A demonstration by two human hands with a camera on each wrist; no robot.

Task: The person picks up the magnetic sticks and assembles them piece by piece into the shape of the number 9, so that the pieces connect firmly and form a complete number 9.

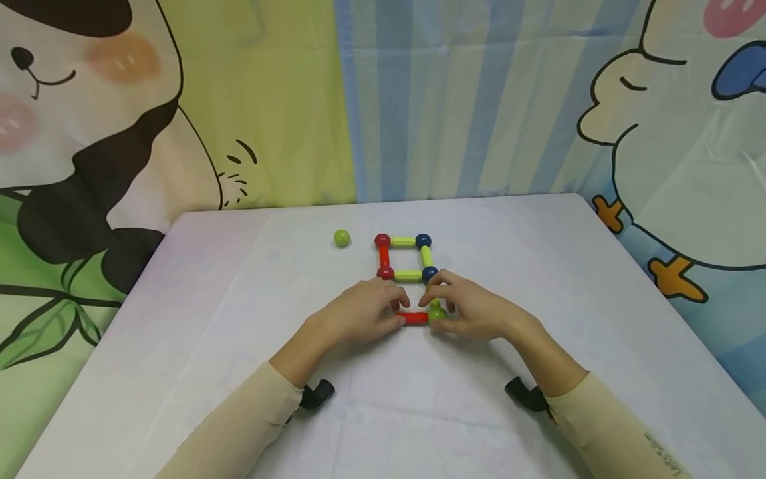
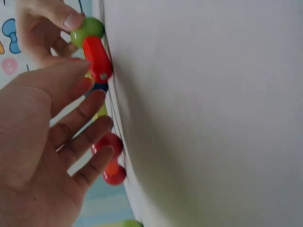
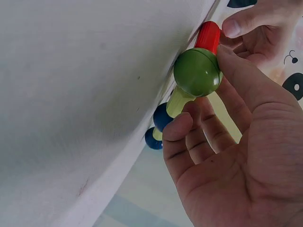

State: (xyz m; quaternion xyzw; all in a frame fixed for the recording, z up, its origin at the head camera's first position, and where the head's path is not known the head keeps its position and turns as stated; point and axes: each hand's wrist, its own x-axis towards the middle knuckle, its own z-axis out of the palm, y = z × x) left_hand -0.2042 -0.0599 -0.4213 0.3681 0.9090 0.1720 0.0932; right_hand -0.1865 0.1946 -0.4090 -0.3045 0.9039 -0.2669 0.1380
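Note:
A square of rods and balls lies on the table: two red balls (image 1: 382, 241), two dark blue balls (image 1: 423, 241), yellow-green rods (image 1: 409, 275) and a red rod between the red balls. From the near blue ball, another yellow-green rod (image 3: 180, 100) runs toward the person to a green ball (image 1: 437, 315). A second red rod (image 1: 414, 319) extends left from this ball, its far end free. My left hand (image 1: 366, 311) pinches that end between thumb and forefinger, other fingers spread. My right hand (image 1: 475, 309) grips the green ball, thumb against it and fingers around the adjoining rod.
A loose green ball (image 1: 342, 238) lies left of the square on the white-covered table (image 1: 239, 279). Behind the table hangs a curtain (image 1: 443, 100) with cartoon animals and stripes. Dark wrist mounts (image 1: 317, 394) protrude near both sleeves.

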